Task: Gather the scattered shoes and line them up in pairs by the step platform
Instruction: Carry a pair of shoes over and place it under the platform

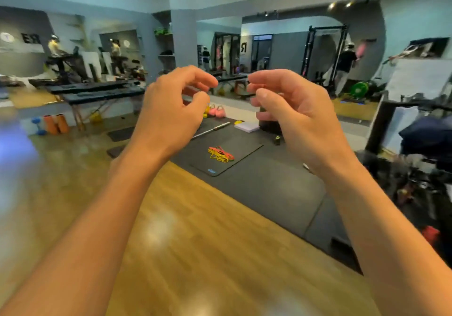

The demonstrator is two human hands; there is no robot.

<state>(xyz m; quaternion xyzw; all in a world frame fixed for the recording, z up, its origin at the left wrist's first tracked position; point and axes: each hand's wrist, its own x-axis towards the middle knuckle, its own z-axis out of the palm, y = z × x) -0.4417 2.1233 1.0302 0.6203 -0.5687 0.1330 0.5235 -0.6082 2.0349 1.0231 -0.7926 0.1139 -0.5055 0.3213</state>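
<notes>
I have both hands raised in front of me at mid-height, well above the wooden floor (171, 242). My left hand (171, 110) has a loosely curled, empty grip, fingers bent toward the thumb without touching anything. My right hand (291, 110) mirrors it, fingers curled and apart, pinching nothing. The fingertips of the two hands sit near each other with a gap between. I cannot make out any shoes or a step platform from here, so I cannot tell where they lie relative to either grip. Below and beyond the hands, a dark mat (244, 149) lies on the floor with a tangle of red and yellow cords (220, 154) on it. Farther off, pink kettlebells (216, 111) stand near a barbell (212, 129).
</notes>
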